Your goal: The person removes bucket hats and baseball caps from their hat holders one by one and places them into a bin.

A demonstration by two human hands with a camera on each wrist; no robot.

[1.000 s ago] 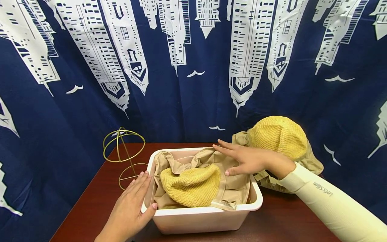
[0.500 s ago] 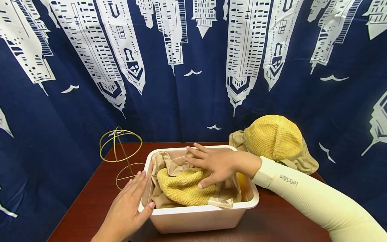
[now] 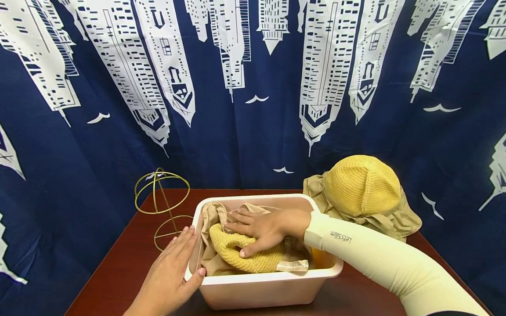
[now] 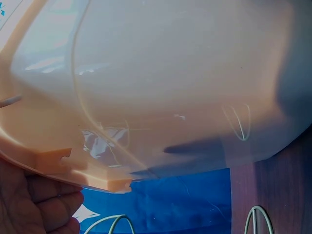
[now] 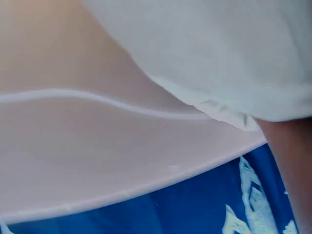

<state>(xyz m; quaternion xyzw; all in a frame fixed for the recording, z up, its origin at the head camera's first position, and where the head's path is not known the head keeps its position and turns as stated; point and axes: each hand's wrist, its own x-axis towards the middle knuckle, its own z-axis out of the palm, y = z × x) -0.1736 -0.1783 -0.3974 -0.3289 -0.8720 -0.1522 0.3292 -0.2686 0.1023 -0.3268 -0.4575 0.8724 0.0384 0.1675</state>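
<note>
A pale pink plastic bin (image 3: 261,293) with a white rim stands on the table, holding a yellow knit hat (image 3: 258,262) on folded khaki fabric (image 3: 215,264). My right hand (image 3: 264,229) lies palm down over the hat and fabric, its fingers stretched toward the bin's left side. Along the left rim rests my left hand (image 3: 171,268), fingers straight and thumb at the front corner. In the left wrist view, the curved wall of the bin (image 4: 185,73) fills most of the picture, with part of the left hand (image 4: 36,202) under the rim. The right wrist view shows pale cloth (image 5: 219,53) against the bin wall (image 5: 87,146).
Behind the right arm, a second yellow knit hat (image 3: 361,186) sits on more khaki fabric (image 3: 407,215). A gold wire stand (image 3: 163,212) is left of the bin. The dark red table (image 3: 112,274) meets a blue curtain (image 3: 221,145) printed with white buildings.
My right hand has moved left and down from the bin's right side onto the hat and fabric. The khaki fabric has shifted left, baring the bin's right inside. The left hand stays put.
</note>
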